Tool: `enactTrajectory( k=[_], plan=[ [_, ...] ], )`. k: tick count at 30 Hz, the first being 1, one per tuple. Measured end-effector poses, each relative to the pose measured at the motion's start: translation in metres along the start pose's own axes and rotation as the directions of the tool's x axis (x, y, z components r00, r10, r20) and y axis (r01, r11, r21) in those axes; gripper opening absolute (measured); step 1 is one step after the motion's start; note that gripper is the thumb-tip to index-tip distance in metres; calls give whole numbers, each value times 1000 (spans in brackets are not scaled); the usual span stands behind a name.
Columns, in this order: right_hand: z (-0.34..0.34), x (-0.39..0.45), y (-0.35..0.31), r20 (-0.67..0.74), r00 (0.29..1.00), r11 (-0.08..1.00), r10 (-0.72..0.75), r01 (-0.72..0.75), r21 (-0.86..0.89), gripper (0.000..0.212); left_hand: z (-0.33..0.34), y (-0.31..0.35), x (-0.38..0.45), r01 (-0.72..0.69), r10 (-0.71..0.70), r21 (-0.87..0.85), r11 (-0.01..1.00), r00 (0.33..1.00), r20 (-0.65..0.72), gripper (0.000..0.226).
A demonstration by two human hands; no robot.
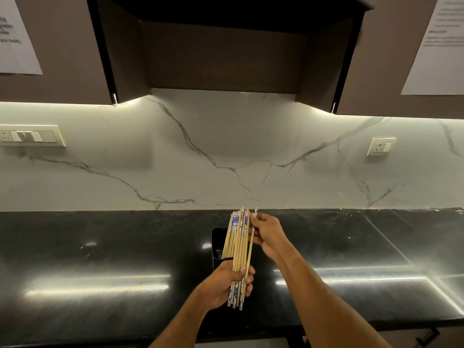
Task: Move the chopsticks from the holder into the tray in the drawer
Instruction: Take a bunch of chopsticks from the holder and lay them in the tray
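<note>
A bundle of wooden chopsticks (238, 244) with blue-and-white patterned ends stands nearly upright above the black counter. My left hand (226, 287) grips the bundle low down, its fingers wrapped around it. My right hand (268, 234) holds the upper part, pinching one or two sticks at the bundle's right side. Behind the bundle stands a dark, box-like holder (218, 247), mostly hidden by the sticks and my hands. No drawer or tray shows in the head view.
The glossy black countertop (100, 259) stretches left and right, with its front edge near the bottom. A marble backsplash (226, 151) carries switch plates (31, 136) and a socket (381, 146). Dark cabinets (221, 46) hang overhead with paper sheets (437, 46) on them.
</note>
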State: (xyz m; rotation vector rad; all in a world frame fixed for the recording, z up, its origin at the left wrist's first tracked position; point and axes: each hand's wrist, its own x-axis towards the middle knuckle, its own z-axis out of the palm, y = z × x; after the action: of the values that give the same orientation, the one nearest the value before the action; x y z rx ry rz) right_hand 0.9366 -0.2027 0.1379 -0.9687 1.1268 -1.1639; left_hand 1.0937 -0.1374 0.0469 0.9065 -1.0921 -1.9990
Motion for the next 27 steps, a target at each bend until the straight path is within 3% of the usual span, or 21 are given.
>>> enactTrajectory(
  k=[6, 13, 27],
  plan=[
    [-4, 2, -4, 30, 999, 999, 39, -39, 8, 21, -3, 0, -4, 24, -25, 17, 1000, 999, 41, 24],
    [-15, -2, -8, 199, 975, 982, 98, -127, 142, 26, -3, -2, -12, 52, -47, -41, 998, 992, 117, 21],
    [-21, -7, -3, 274, 961, 991, 21, -56, 119, 21, -6, -7, -16, 63, -56, -43, 997, 989, 140, 23]
  ],
)
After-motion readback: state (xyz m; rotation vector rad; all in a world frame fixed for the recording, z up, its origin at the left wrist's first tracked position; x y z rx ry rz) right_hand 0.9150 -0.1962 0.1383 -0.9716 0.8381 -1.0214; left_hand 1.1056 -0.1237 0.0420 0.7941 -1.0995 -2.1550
